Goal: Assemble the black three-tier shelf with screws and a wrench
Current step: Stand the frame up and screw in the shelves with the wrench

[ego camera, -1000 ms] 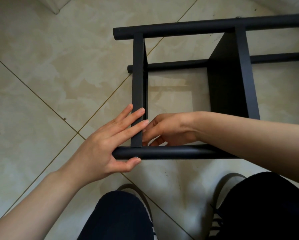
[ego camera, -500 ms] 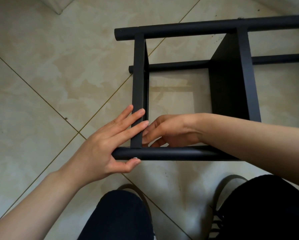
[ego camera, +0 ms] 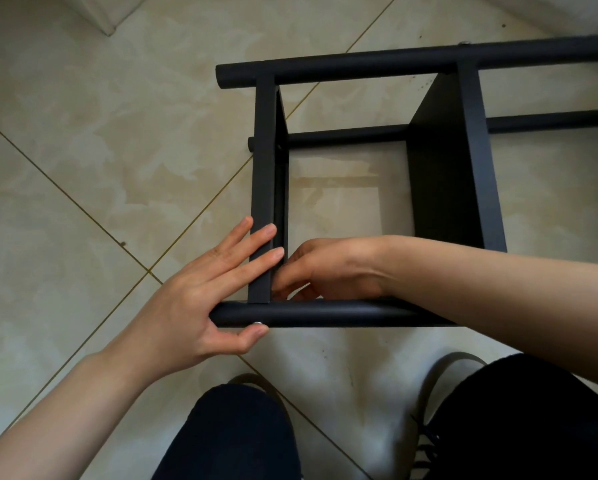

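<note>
The black shelf [ego camera: 443,188] lies on its side on the tiled floor, its round posts running left to right and its boards standing on edge. My left hand [ego camera: 200,299] presses flat on the outer face of the end board [ego camera: 264,188], fingers spread, thumb under the near post [ego camera: 325,313] beside a silver screw head [ego camera: 257,323]. My right hand [ego camera: 325,271] reaches inside the frame at the joint of that board and the near post, fingers curled against the board's inner face. What its fingertips hold is hidden.
Beige floor tiles with thin gold grout lines lie all around. My knees in dark trousers [ego camera: 231,434] and a shoe [ego camera: 446,372] are just below the near post. A white furniture corner [ego camera: 107,12] stands at the top left. A second screw head [ego camera: 465,43] shows on the far post.
Both hands stay at the same joint. My right fingers have shifted slightly closer to the board's lower corner; the shelf itself has not moved.
</note>
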Demonstrator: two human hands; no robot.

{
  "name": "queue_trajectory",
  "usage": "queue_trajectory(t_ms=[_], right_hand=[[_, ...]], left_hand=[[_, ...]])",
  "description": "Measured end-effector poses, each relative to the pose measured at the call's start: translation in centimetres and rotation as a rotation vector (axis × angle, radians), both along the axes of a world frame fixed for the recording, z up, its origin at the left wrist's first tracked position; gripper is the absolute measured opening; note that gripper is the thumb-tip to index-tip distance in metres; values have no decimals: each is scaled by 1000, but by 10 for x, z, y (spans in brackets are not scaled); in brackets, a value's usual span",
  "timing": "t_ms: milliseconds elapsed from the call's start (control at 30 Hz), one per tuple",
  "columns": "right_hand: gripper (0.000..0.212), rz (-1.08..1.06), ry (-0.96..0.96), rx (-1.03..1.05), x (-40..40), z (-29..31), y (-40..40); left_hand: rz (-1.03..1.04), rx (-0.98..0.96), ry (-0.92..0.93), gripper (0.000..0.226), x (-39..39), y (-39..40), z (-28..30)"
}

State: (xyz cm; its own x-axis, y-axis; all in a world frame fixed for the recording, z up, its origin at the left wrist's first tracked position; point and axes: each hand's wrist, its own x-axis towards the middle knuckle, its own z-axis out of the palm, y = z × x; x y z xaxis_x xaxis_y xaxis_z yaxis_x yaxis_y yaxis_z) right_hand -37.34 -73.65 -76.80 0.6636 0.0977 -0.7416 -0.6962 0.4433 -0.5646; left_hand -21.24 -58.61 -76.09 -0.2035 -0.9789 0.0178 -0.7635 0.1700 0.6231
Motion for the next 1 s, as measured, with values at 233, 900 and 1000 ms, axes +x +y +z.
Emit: queue_trajectory(t_ms=[233, 900, 1000], right_hand=[[11, -2, 39, -9, 2, 2, 1], [25, 316, -90, -816, -55, 51, 9], [26, 304, -43, -928, -72, 57, 16]], left_hand=[[-1, -7, 9, 79, 0, -2, 1], [892, 325, 1243, 78, -63, 32, -14], [937, 342, 1473, 59, -78, 29, -9]])
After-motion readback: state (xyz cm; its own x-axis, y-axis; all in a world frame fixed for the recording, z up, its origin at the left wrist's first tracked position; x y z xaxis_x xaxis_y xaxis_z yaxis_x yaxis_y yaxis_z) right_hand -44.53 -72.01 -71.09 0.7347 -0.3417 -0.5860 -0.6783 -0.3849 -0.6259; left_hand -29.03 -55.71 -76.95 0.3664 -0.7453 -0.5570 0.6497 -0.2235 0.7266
